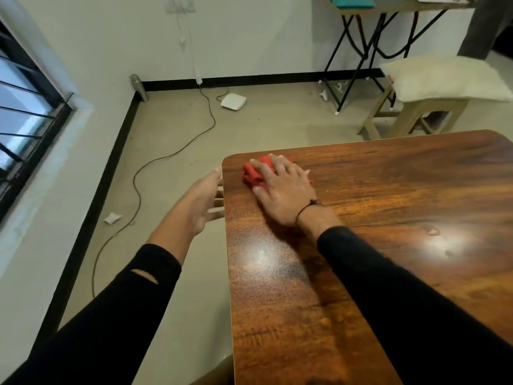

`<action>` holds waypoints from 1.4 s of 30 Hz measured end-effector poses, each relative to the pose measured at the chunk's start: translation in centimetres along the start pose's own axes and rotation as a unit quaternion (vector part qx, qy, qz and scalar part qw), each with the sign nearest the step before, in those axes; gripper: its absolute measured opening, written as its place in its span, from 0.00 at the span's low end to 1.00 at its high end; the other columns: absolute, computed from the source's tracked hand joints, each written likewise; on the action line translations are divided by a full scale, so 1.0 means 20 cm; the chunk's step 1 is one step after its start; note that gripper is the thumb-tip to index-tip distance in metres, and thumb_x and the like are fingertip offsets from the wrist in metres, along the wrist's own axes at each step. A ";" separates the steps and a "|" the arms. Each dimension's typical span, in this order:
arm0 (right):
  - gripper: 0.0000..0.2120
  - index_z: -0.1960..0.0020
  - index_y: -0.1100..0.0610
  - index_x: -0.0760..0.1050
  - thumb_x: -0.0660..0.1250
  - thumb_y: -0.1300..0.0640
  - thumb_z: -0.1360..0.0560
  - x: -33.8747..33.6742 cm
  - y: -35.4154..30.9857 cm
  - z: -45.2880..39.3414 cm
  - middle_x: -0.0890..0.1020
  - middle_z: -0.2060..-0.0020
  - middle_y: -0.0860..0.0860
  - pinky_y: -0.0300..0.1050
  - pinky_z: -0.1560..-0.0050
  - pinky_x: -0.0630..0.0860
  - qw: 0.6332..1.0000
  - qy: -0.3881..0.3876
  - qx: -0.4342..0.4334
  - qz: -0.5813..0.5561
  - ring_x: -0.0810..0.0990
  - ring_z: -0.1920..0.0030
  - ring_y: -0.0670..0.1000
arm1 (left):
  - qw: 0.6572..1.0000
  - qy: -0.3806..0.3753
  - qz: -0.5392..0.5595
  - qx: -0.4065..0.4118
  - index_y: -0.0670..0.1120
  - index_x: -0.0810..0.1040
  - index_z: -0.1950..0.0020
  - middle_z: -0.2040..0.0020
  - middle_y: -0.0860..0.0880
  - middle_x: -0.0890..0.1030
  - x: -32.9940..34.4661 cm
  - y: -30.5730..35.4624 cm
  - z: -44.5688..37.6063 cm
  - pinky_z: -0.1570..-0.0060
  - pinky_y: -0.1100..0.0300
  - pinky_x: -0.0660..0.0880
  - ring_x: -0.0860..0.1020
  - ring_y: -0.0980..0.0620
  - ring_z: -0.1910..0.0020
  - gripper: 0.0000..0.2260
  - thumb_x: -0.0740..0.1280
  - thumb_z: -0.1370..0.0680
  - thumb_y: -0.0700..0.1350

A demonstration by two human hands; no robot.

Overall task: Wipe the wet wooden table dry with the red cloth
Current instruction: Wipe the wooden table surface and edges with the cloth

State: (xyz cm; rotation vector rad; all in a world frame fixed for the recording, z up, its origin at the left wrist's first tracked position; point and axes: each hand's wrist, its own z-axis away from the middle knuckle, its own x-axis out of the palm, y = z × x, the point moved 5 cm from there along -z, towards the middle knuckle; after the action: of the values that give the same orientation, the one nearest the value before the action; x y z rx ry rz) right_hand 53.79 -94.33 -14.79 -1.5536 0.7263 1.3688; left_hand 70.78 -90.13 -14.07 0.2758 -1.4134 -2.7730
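Note:
The red cloth (253, 175) lies bunched near the far left corner of the glossy wooden table (388, 207). My right hand (280, 190) presses flat on top of it, fingers spread over the cloth and covering most of it. My left hand (201, 202) hangs open just off the table's left edge, fingers apart, its fingertips at or partly hidden behind the edge. A few water drops (433, 231) sit on the table to the right, inside a bright glare patch.
A cable (138, 190) snakes across the floor left of the table. A white box (233, 101) and a metal bottle (139, 87) stand by the wall. A wooden stool with a white pillow (444, 79) is beyond the table's far edge.

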 end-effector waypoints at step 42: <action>0.29 0.14 0.37 0.53 0.53 0.35 0.13 -0.14 0.57 0.79 0.57 0.13 0.49 0.53 0.16 0.46 0.998 -0.007 -0.066 -0.012 0.53 0.14 0.54 | 0.872 0.133 -0.344 0.322 0.50 0.75 0.28 0.31 0.46 0.76 0.77 0.36 0.12 0.36 0.52 0.71 0.74 0.46 0.30 0.18 0.68 0.16 0.52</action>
State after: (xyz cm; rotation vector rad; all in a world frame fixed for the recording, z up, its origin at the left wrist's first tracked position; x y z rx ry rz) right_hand 36.41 -85.21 -14.49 -1.6488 0.6183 1.4325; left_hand 54.84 -93.80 -9.17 1.3486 -2.4759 -2.3665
